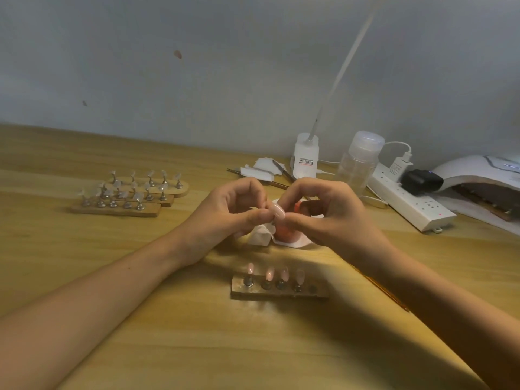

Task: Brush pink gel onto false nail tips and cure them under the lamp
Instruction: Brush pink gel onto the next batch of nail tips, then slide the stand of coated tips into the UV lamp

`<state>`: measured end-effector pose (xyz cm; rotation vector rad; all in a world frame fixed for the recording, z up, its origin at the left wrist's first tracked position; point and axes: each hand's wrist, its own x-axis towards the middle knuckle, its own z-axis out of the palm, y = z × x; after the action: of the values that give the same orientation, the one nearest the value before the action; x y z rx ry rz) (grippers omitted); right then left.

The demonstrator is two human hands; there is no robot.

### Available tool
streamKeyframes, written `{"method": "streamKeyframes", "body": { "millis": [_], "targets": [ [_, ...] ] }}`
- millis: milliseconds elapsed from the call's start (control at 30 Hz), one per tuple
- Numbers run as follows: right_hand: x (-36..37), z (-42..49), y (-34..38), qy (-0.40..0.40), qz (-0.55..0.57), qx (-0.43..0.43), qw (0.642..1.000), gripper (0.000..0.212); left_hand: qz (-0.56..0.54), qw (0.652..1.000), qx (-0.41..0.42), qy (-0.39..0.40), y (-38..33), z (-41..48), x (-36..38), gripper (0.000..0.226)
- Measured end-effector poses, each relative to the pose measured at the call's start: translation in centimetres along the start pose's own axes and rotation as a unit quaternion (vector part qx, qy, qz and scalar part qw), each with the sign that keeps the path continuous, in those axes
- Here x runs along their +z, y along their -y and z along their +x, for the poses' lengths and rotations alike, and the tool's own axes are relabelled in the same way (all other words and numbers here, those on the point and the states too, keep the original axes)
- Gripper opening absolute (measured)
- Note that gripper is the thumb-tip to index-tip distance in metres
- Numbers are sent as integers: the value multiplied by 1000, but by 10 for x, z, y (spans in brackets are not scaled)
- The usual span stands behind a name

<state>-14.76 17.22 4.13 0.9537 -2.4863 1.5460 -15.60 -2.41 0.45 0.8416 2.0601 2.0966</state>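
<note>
Left hand (233,212) and right hand (323,213) were held fingertip to fingertip above the surface (168,319), both with fingers curled. A pink nail tip (278,211) was pinched between them, gripped by thumb and forefinger on each side; which hand bore most of the hold could not be told. No brush could be made out in either hand.

The nail tip was positioned between the two hands, raised off the surface, with its long axis running from upper left to lower right and its coated face turned toward the camera.

A wooden holder (280,291) was located nearer the person, directly below the hands. Four tips were seated on its pegs, and the right-end peg (312,289) was seen to be vacant. That peg lay nearer the right hand. The curing lamp (478,175) was located at the far right, well apart from the hands, again on the right hand's side.

It was judged that the held tip would be taken either to the vacant peg or to the lamp, and the right hand was better placed for both.
</note>
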Motion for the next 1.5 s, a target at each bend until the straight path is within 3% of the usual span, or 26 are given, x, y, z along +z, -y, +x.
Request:
{"method": "streamKeyframes", "body": {
  "millis": [167, 300, 467, 733, 900, 1067, 1200, 1300, 1400, 1500],
  "targets": [
    [-7, -26, -5, -10, 87, 76, 993, 9, 4, 999, -21, -37, 2, 3, 1, 28],
    [-18, -66, -12, 7, 17, 107, 994, 15, -29, 990, -68, -124, 7, 7, -2, 35],
    [-18, -81, -16, 16, -4, 150, 989, 12, -3, 990, -71, -122, 9, 8, -3, 33],
    [-15, -80, -19, 13, -20, 141, 990, 14, 12, 991, -61, -120, 9, 7, -2, 34],
    [-22, -77, -21, 63, -80, 150, 983, 34, 22, 991, -56, -123, 11, 7, -3, 37],
    [-19, -80, -18, 60, -167, 85, 980, 19, 17, 990, -67, -125, 11, 6, -4, 35],
    [-39, -95, -14, 23, -160, 73, 984, 17, 92, 985, 9, -144, 3, -2, -1, 45],
    [-80, -122, -17, -25, -154, 98, 983, 21, 187, 974, 112, -62, -7, -10, 16, 54],
    [-131, -155, -30, -102, -166, 157, 968, 29, 306, 933, 175, 73, -11, -8, 46, 48],
    [-182, -182, -59, -215, -177, 219, 935, 26, 519, 807, 239, 147, -10, 9, 89, 35]
  ]
}}
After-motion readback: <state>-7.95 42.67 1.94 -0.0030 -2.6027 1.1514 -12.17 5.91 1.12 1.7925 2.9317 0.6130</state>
